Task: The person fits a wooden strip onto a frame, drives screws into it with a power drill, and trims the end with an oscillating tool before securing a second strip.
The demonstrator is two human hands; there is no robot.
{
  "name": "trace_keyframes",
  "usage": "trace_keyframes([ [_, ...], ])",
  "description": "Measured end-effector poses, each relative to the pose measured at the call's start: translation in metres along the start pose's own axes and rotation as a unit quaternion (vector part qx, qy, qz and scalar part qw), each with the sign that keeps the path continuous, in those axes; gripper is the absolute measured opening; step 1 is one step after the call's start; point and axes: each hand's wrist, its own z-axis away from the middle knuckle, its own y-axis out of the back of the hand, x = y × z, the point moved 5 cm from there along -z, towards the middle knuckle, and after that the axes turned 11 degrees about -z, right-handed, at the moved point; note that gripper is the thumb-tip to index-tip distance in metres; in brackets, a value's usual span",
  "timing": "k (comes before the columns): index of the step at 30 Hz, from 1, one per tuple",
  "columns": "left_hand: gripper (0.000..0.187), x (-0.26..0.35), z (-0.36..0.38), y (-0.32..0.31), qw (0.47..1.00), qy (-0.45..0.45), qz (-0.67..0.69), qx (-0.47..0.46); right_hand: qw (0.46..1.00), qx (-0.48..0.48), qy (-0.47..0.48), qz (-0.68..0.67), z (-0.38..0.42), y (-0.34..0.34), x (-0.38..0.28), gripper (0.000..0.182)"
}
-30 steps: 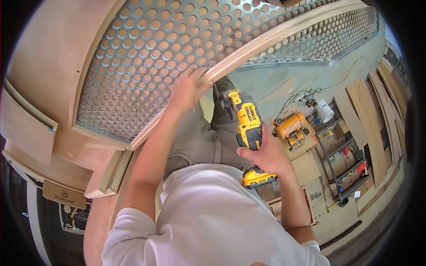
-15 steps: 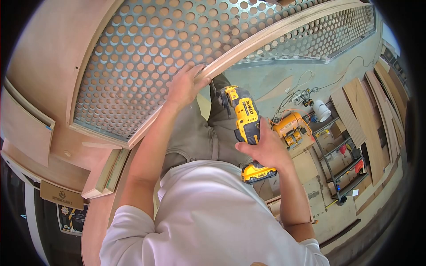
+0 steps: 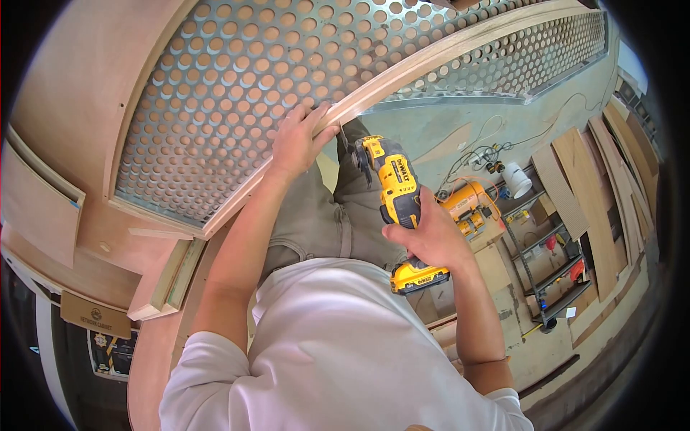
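My left hand grips the edge of a curved wooden strip, its fingers over a perforated metal sheet. In my right hand is a yellow and black DeWalt power tool, held around its body, with the battery below my palm. The tool's head points up toward the strip, a little right of my left hand. A thin blade at its head is near the strip's underside; whether they touch is hard to tell.
An orange air compressor stands on the right, near cables and a white cylinder. Beyond are a metal rack and long wooden boards. At the lower left are a cardboard box and curved wooden pieces.
The view has shifted slightly. The tool's head has tilted a little, and its blade part looks turned. Both hands keep their holds.
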Motion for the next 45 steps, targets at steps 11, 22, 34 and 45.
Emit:
trace_keyframes([
  [11, 0.034, -0.001, 0.009, -0.006, 0.985, -0.07, -0.005, 0.159, 1.0, 0.016, 0.01, 0.015, -0.002, 0.0, -0.001, 0.077],
  [22, 0.031, 0.001, 0.009, -0.003, 0.976, -0.098, -0.016, 0.194, 1.0, 0.007, 0.003, -0.007, -0.003, 0.002, -0.008, 0.077],
  [34, 0.03, 0.0, 0.01, -0.003, 0.976, -0.088, -0.02, 0.2, 1.0, 0.009, -0.007, -0.013, -0.005, 0.003, -0.012, 0.073],
  [45, 0.029, 0.0, 0.01, -0.001, 0.972, -0.094, -0.018, 0.215, 0.999, 0.01, -0.008, -0.05, -0.003, 0.005, -0.021, 0.071],
])
